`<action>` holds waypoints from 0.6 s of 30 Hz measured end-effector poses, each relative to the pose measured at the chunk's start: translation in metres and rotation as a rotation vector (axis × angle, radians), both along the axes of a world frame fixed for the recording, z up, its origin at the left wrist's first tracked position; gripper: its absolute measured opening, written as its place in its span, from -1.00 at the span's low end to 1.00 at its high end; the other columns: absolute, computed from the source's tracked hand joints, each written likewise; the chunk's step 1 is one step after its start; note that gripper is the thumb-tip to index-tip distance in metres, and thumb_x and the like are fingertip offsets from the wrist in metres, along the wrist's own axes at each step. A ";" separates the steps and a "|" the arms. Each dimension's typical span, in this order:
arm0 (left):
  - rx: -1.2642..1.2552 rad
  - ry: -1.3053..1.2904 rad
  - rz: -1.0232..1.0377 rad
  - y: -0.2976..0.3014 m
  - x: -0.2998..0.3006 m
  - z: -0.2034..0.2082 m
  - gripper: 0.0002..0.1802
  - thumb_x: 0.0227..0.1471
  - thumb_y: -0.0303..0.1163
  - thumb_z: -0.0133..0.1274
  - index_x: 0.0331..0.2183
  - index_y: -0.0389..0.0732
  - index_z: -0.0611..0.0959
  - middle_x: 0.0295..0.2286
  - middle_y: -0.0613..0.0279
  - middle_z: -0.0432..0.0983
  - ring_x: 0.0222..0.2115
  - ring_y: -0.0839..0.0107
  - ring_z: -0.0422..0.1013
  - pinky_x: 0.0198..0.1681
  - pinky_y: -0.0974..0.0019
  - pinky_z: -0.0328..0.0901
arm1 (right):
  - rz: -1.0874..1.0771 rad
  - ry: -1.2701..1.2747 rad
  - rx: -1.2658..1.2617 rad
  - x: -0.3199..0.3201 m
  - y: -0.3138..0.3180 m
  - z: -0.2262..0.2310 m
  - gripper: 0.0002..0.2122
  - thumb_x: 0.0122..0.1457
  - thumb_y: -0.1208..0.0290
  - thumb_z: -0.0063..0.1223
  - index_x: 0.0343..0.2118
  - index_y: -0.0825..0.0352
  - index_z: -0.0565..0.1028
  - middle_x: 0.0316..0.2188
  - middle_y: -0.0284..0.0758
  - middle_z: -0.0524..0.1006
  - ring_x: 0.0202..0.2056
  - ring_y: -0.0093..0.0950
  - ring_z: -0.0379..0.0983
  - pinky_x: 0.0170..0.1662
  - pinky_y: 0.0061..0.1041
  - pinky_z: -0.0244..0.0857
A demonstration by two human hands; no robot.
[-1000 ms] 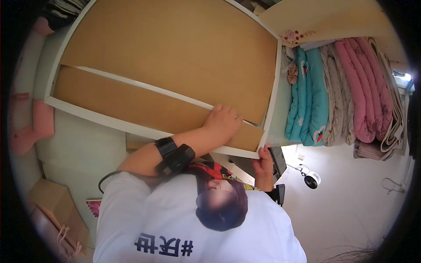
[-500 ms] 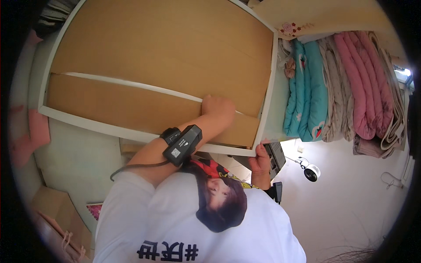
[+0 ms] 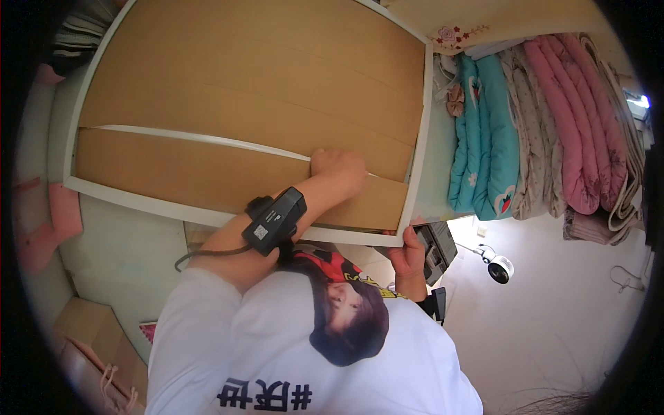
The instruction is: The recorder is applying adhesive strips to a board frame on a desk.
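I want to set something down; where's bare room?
The brown backing is bare above the white strip, inside the white frame. Crowded: around the left hand, by the right hand at the frame's corner, and along the folded quilts.

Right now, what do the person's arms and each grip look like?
The left arm has a short white sleeve and a boxy black device with a pale square label and dark cable. The right arm wears something black too, partly hidden. The left grip and right grip wear no gloves.
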State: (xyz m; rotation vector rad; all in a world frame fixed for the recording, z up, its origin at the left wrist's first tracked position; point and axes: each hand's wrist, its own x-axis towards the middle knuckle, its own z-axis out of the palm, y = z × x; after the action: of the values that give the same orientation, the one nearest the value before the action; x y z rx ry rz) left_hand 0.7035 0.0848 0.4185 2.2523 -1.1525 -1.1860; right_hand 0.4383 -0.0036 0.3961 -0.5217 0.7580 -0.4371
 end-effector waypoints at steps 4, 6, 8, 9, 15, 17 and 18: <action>-0.006 0.003 0.006 -0.002 -0.001 -0.002 -0.63 0.00 -0.08 -0.07 -0.34 -0.13 0.65 -0.31 0.07 0.53 -0.21 0.15 0.43 -0.15 0.11 0.24 | -0.032 0.032 0.042 -0.011 -0.004 -0.008 -0.55 0.09 0.44 -0.01 0.04 0.42 0.20 -0.06 -0.21 0.38 -0.07 -0.33 0.34 0.03 -0.33 0.21; -0.023 0.012 0.021 -0.001 -0.001 -0.003 -0.64 0.00 -0.08 -0.06 -0.33 -0.12 0.65 -0.30 0.07 0.52 -0.20 0.15 0.42 -0.13 0.10 0.24 | -0.032 0.038 0.050 -0.008 -0.004 -0.006 -0.55 0.10 0.43 -0.01 0.04 0.42 0.21 -0.06 -0.22 0.38 -0.06 -0.32 0.33 0.04 -0.32 0.20; -0.015 0.010 0.016 -0.002 -0.001 -0.002 -0.64 -0.01 -0.09 -0.06 -0.33 -0.12 0.65 -0.29 0.07 0.52 -0.20 0.15 0.42 -0.13 0.10 0.24 | -0.045 0.024 0.034 -0.004 0.001 -0.001 -0.58 0.10 0.44 -0.02 0.03 0.40 0.23 -0.06 -0.22 0.38 -0.04 -0.31 0.32 0.06 -0.32 0.19; -0.007 0.010 0.011 -0.003 -0.001 -0.001 -0.65 -0.01 -0.09 -0.06 -0.32 -0.12 0.64 -0.28 0.06 0.52 -0.20 0.14 0.42 -0.13 0.09 0.24 | -0.045 0.020 0.033 -0.003 0.002 0.000 -0.58 0.10 0.44 -0.02 0.03 0.40 0.23 -0.06 -0.22 0.38 -0.04 -0.31 0.32 0.06 -0.32 0.19; 0.045 -0.054 0.020 -0.009 -0.008 -0.009 -0.65 -0.03 -0.12 -0.04 -0.32 -0.15 0.64 -0.30 0.04 0.52 -0.21 0.16 0.44 -0.17 0.09 0.28 | -0.096 0.039 0.054 0.000 0.006 0.005 -0.61 0.13 0.43 -0.06 0.03 0.36 0.25 -0.01 -0.25 0.35 0.00 -0.33 0.28 0.10 -0.29 0.14; 0.024 -0.058 0.041 -0.008 -0.012 -0.008 -0.67 -0.04 -0.14 -0.02 -0.34 -0.16 0.65 -0.32 0.04 0.53 -0.22 0.16 0.44 -0.19 0.10 0.29 | -0.050 0.021 0.034 0.004 0.008 0.010 -0.62 0.14 0.44 -0.09 0.04 0.35 0.24 0.00 -0.25 0.34 0.02 -0.34 0.26 0.11 -0.27 0.10; 0.004 -0.056 0.061 -0.008 -0.013 -0.007 -0.69 -0.05 -0.16 -0.01 -0.36 -0.17 0.65 -0.33 0.04 0.53 -0.24 0.16 0.45 -0.21 0.11 0.29 | -0.047 0.015 0.033 0.005 0.008 0.010 -0.62 0.14 0.44 -0.09 0.04 0.35 0.24 0.00 -0.25 0.34 0.02 -0.34 0.26 0.11 -0.27 0.10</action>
State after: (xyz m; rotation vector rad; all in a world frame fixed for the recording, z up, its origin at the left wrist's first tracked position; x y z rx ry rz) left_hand 0.6907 0.0769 0.4114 2.3201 -1.0953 -1.1089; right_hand 0.4435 0.0043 0.4065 -0.4776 0.7914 -0.4645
